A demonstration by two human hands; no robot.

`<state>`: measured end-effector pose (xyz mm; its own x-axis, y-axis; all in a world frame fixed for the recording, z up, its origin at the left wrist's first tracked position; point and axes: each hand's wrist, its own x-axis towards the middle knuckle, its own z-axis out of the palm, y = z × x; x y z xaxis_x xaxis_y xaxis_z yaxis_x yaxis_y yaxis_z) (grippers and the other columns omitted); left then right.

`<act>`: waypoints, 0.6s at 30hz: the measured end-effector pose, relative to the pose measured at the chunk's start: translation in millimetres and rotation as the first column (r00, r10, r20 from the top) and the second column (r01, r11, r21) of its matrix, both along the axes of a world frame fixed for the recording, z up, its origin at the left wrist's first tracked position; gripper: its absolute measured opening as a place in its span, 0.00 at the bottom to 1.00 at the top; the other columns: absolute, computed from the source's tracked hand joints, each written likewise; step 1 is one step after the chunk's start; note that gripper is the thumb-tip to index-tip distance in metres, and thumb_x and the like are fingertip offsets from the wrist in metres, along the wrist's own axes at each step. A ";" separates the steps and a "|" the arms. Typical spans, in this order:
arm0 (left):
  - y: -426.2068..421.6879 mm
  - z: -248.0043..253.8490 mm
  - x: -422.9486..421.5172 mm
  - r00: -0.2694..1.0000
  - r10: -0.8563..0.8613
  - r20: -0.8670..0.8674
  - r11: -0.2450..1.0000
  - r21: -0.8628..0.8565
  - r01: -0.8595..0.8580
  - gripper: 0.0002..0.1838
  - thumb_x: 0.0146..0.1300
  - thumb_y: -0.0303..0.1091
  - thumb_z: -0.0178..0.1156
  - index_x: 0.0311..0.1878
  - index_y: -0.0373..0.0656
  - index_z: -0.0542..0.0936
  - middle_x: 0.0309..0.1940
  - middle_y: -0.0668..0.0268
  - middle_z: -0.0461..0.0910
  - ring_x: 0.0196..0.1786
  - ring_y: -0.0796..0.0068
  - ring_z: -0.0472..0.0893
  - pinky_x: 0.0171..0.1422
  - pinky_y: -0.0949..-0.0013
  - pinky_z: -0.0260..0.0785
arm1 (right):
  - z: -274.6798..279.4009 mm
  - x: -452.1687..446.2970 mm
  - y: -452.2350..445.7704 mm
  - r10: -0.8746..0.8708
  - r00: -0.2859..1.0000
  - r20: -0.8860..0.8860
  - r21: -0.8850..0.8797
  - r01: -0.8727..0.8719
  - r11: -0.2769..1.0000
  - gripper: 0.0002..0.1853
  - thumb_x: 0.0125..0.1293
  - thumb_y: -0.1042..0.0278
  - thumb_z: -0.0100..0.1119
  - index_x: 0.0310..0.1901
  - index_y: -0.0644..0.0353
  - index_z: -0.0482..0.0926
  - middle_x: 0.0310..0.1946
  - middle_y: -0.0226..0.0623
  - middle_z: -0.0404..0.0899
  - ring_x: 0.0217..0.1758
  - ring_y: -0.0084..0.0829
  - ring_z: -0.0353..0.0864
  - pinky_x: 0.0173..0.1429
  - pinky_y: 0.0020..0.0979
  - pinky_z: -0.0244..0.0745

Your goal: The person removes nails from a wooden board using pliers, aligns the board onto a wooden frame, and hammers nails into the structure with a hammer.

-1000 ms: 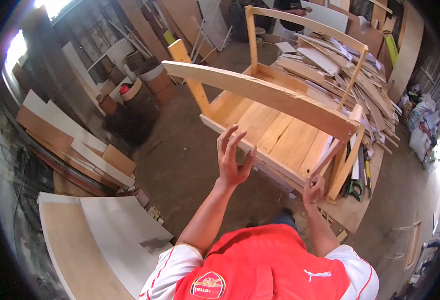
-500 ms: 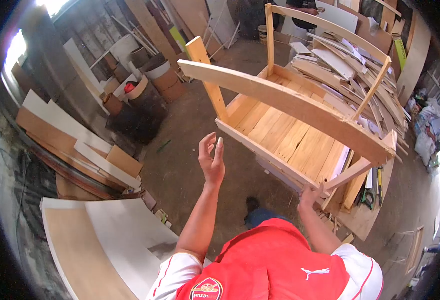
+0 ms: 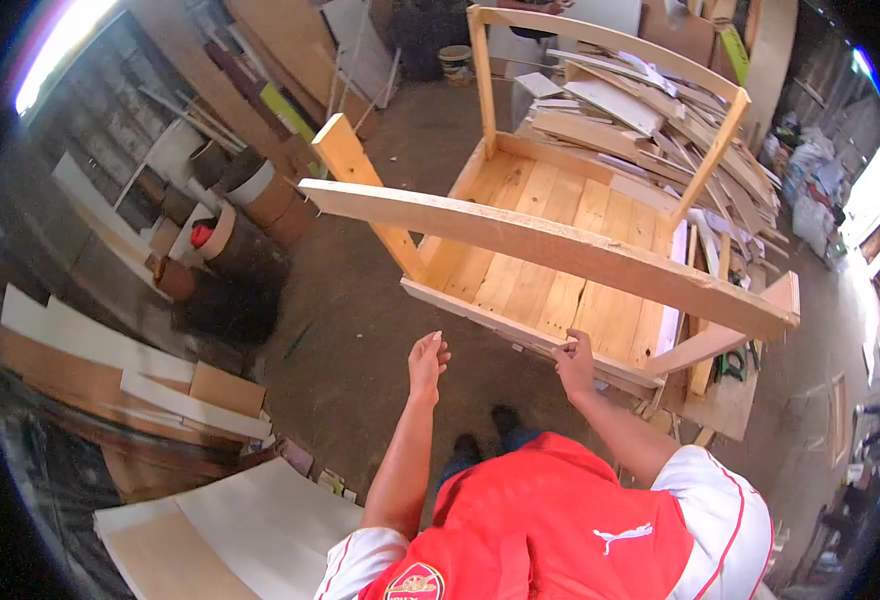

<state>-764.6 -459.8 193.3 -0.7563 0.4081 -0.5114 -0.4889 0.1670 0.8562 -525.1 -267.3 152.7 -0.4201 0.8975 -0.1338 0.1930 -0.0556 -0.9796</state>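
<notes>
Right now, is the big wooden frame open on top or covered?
The wooden frame is open on top: its plank floor shows between the two raised rails, and no panel lies across them.

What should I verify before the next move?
1. Left hand free of held objects: ok; none shows.
2. Left hand on the wooden frame: not ok; it is apart from it.
3. Right hand touching near bottom rail: cannot tell; they overlap in view.
4. Near curved top rail fastened to near left post: cannot tell; no fastener shows.
5. Green-handled saw out of either hand: ok; it lies by the frame's right end.
</notes>
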 end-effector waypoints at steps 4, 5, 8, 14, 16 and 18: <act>2.9 -30.9 -4.4 0.981 -0.079 0.177 0.997 -0.006 0.082 0.23 0.72 0.52 0.63 0.61 0.48 0.77 0.40 0.71 0.81 0.38 0.78 0.80 0.44 0.68 0.70 | -3.2 16.5 4.5 -0.093 0.996 -0.014 0.117 0.094 0.989 0.25 0.64 0.77 0.65 0.62 0.63 0.70 0.32 0.33 0.77 0.30 0.22 0.76 0.32 0.26 0.73; 4.3 -38.7 -8.0 0.974 -0.104 0.201 0.994 -0.010 0.109 0.23 0.72 0.52 0.63 0.61 0.48 0.76 0.39 0.71 0.81 0.38 0.77 0.81 0.43 0.67 0.70 | 5.2 26.4 -0.3 -0.137 0.990 0.038 0.141 0.131 0.981 0.24 0.64 0.77 0.65 0.61 0.62 0.71 0.32 0.33 0.77 0.30 0.22 0.76 0.32 0.27 0.73; 10.8 -59.8 -18.8 0.941 -0.121 0.317 0.990 -0.026 0.136 0.23 0.72 0.53 0.62 0.60 0.48 0.77 0.40 0.70 0.81 0.36 0.74 0.81 0.43 0.63 0.71 | 13.2 50.8 -10.1 -0.251 0.957 0.145 0.223 0.216 0.951 0.23 0.63 0.76 0.65 0.60 0.61 0.73 0.32 0.33 0.79 0.32 0.23 0.78 0.35 0.29 0.75; 26.3 -84.6 -33.5 0.917 -0.205 0.343 0.975 -0.010 0.222 0.24 0.73 0.53 0.61 0.63 0.47 0.76 0.41 0.68 0.82 0.37 0.71 0.82 0.42 0.61 0.71 | 9.4 95.9 -32.0 -0.405 0.877 0.260 0.221 0.354 0.909 0.22 0.62 0.66 0.69 0.57 0.59 0.77 0.35 0.40 0.84 0.39 0.34 0.84 0.47 0.36 0.79; 27.2 -84.9 -34.3 0.913 -0.230 0.338 0.969 -0.005 0.246 0.27 0.71 0.54 0.61 0.64 0.46 0.75 0.43 0.65 0.82 0.39 0.66 0.82 0.44 0.59 0.72 | 8.6 105.4 -37.4 -0.433 0.851 0.298 0.141 0.409 0.901 0.22 0.62 0.67 0.69 0.56 0.59 0.77 0.37 0.40 0.85 0.38 0.35 0.85 0.46 0.37 0.79; 29.1 -91.4 -38.5 0.904 -0.263 0.338 0.960 -0.001 0.279 0.30 0.71 0.55 0.61 0.67 0.46 0.72 0.45 0.62 0.82 0.42 0.63 0.82 0.47 0.57 0.72 | 10.4 111.5 -46.1 -0.473 0.840 0.268 0.188 0.436 0.880 0.21 0.62 0.69 0.69 0.56 0.62 0.78 0.36 0.38 0.84 0.36 0.30 0.83 0.43 0.33 0.78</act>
<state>-803.0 -430.7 101.9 -0.4035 0.5418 -0.7373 -0.6731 0.3700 0.6403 -413.5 -313.5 163.1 0.0816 0.9942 -0.0704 0.4556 -0.1001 -0.8846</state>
